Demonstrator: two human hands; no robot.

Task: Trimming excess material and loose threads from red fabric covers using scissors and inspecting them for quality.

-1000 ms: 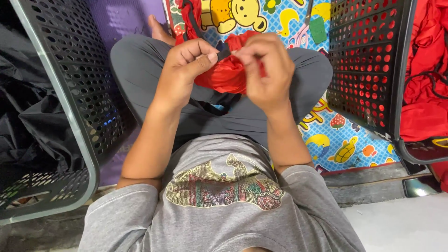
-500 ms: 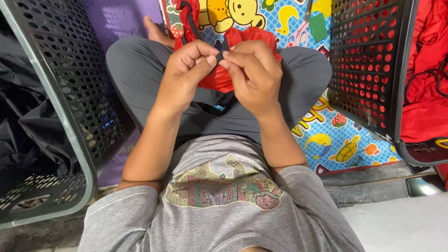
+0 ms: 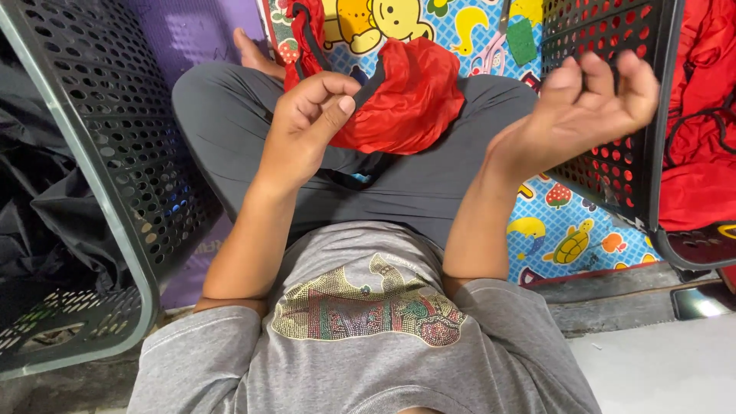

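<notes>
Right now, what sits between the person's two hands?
In the head view, a bunched red fabric bag lies between the left hand, which pinches its black cord, and the raised right hand.

Crumpled red fabric pouch (image 3: 406,96): lower edge hidden behind left hand (image 3: 310,123); top cut by frame.
Black cord (image 3: 368,86): end concealed inside left-hand fingers.
2 black perforated plastic baskets (image 3: 100,153) (image 3: 613,100): cropped at frame edges.
Right hand (image 3: 586,107): fingertips slightly blurred.

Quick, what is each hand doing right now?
Left hand: closed, pinching the dark strap of the red cloth bag.
Right hand: raised beside the basket, fingers loosely curled, holding nothing visible.
</notes>
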